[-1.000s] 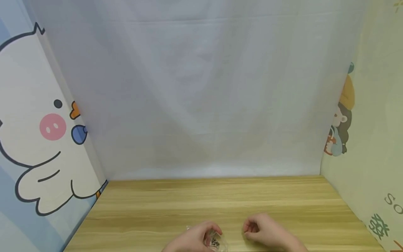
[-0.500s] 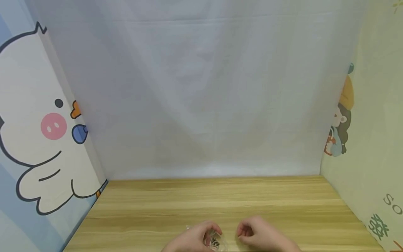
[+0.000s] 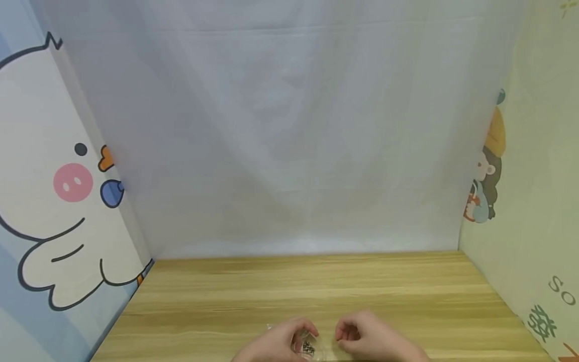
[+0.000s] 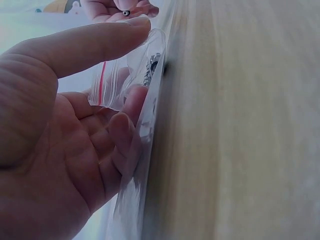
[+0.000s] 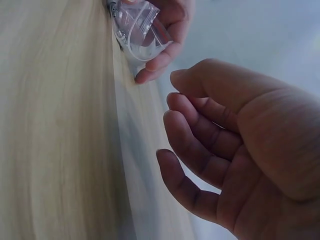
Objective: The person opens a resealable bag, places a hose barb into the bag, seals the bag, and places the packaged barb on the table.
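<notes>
My left hand (image 3: 281,343) grips a clear zip bag (image 4: 116,82) with a red line along its seal, low at the table's near side. Thumb and fingers are around the bag, its mouth partly spread. Inside lie several small dark metal pieces (image 3: 308,348). To the right, my right hand (image 3: 367,336) is held just beyond the bag, fingers curled. In the left wrist view a small dark metal piece with a hole (image 4: 126,13) shows pinched at its fingertips; the right wrist view hides that piece behind the thumb.
The wood-grain table (image 3: 289,286) runs back to a pale curtain (image 3: 289,141). Printed cloth walls stand on both sides, with a white cartoon bird (image 3: 68,216) at left. Clear plastic (image 4: 132,200) lies along the table under my left hand.
My right hand has moved left, closer to the bag. The left hand and the bag have stayed nearly still.
</notes>
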